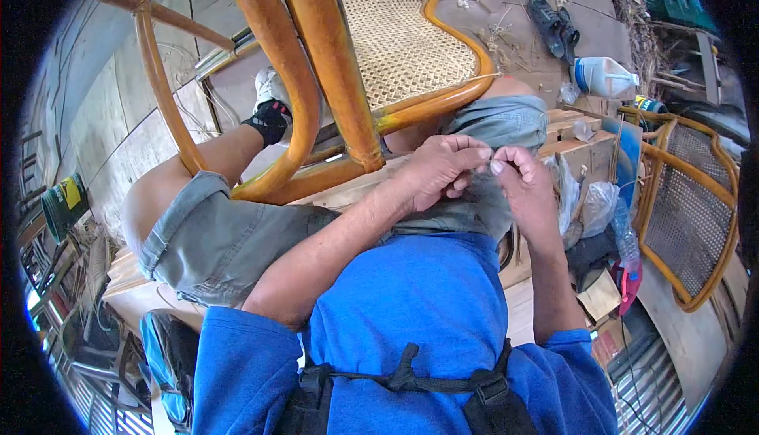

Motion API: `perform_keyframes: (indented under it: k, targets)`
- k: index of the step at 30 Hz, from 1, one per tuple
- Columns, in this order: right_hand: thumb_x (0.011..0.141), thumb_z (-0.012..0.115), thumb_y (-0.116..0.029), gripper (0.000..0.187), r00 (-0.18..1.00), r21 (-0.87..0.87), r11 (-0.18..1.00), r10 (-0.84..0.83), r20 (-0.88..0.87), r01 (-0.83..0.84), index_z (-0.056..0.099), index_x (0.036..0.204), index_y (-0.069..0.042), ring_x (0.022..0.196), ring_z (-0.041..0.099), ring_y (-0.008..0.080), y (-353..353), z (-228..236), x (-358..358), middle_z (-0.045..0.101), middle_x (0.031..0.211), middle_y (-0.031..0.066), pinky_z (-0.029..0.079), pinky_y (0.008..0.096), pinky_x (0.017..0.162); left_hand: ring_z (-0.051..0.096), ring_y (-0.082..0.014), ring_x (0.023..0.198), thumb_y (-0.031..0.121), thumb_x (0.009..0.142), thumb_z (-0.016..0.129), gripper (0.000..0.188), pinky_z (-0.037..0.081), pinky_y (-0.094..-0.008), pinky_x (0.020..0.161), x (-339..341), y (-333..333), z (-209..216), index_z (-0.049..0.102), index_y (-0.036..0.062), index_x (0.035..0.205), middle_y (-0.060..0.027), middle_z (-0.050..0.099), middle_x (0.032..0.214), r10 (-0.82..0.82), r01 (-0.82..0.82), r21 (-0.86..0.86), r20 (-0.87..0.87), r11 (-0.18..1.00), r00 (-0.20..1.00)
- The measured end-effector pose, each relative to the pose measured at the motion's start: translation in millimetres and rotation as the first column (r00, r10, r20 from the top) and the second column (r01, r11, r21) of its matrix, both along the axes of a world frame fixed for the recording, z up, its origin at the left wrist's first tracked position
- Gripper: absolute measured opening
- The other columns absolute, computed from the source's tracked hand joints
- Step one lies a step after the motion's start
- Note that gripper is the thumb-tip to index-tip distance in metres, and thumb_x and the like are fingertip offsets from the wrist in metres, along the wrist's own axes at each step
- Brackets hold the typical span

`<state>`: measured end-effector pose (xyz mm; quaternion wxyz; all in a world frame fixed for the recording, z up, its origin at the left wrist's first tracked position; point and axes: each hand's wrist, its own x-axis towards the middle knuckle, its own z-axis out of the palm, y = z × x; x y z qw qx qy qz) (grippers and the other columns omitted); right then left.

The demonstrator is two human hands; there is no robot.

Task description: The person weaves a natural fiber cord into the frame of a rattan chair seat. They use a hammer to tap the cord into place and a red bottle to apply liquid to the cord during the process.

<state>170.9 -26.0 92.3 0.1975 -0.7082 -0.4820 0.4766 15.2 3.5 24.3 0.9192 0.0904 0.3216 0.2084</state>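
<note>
Above my lap my left hand and my right hand meet, thumbs and fingertips pinched close together. Whatever lies between the fingertips is too small to make out. Just beyond them stands a chair with an orange-brown bent rattan frame and a woven cane panel. Its thick poles come down between my legs, left of the hands. My left forearm crosses in front of my blue shirt.
A white plastic jug and dark sandals are on the floor at the far right. Another cane-panelled rattan piece leans at the right. Near it are plastic bags and a clear bottle. Wooden planks lie beside my knee.
</note>
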Motion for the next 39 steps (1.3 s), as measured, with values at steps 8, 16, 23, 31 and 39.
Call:
perform_keyframes:
  k: [8, 16, 23, 31, 39]
  targets:
    - [0.082, 0.057, -0.002, 0.011, 0.997, 0.224, 0.971, 0.077, 0.011, -0.078, 0.057, 0.092, -0.001, 0.072, 0.051, 0.0079, -1.3, -23.5, 0.7, 0.058, 0.078, 0.0038, 0.044, 0.0234, 0.067, 0.035, -0.0053, 0.045, 0.031, 0.086, 0.059, 0.022, 0.025, -0.022, 0.037, 1.8, -0.9, -4.8, 0.058, 0.0093, 0.082, 0.0042, 0.045, 0.06, -0.043, 0.08, 0.122, -0.281, 0.989, 0.959]
    - [0.08, 0.058, -0.007, 0.01, 0.975, 0.228, 0.951, 0.181, 0.131, -0.208, 0.057, 0.087, 0.0, 0.07, 0.053, 0.0084, 82.9, -42.3, 14.1, 0.056, 0.071, 0.0028, 0.044, 0.024, 0.067, 0.031, -0.006, 0.045, 0.036, 0.087, 0.054, 0.027, 0.022, -0.0216, 0.037, -1.8, -4.3, -21.7, 0.057, 0.0105, 0.077, 0.006, 0.038, 0.057, -0.17, 0.236, 0.157, -0.348, 0.959, 0.922]
    - [0.077, 0.059, -0.008, 0.01, 0.943, 0.152, 0.931, 0.325, 0.073, -0.332, 0.059, 0.086, -0.002, 0.073, 0.058, 0.0128, 124.0, -91.4, 21.3, 0.062, 0.076, 0.0061, 0.046, 0.0266, 0.069, 0.03, -0.0044, 0.045, 0.037, 0.088, 0.053, 0.028, 0.021, -0.0207, 0.037, -3.6, 0.2, -27.6, 0.056, 0.0119, 0.079, 0.0074, 0.035, 0.057, -0.203, 0.235, 0.054, -0.34, 0.97, 0.918]
    - [0.079, 0.057, -0.004, 0.007, 0.916, 0.217, 0.894, 0.357, 0.181, -0.391, 0.059, 0.085, -0.002, 0.076, 0.056, 0.0115, 118.0, -107.3, 24.7, 0.06, 0.076, 0.003, 0.044, 0.0256, 0.072, 0.028, -0.0034, 0.043, 0.038, 0.089, 0.052, 0.028, 0.02, -0.0198, 0.036, -2.0, 4.6, -30.9, 0.056, 0.0118, 0.081, 0.0079, 0.036, 0.058, -0.224, 0.22, -0.045, -0.299, 0.974, 0.928]
    - [0.078, 0.059, -0.002, 0.007, 0.931, 0.289, 0.888, 0.316, 0.181, -0.358, 0.06, 0.085, -0.002, 0.078, 0.06, 0.0118, 106.1, -105.9, 18.9, 0.064, 0.078, 0.0043, 0.046, 0.0247, 0.072, 0.029, -0.0033, 0.042, 0.038, 0.089, 0.052, 0.029, 0.022, -0.0194, 0.034, -2.6, 4.3, -33.5, 0.055, 0.0105, 0.083, 0.008, 0.035, 0.058, -0.222, 0.228, -0.015, -0.306, 0.974, 0.926]
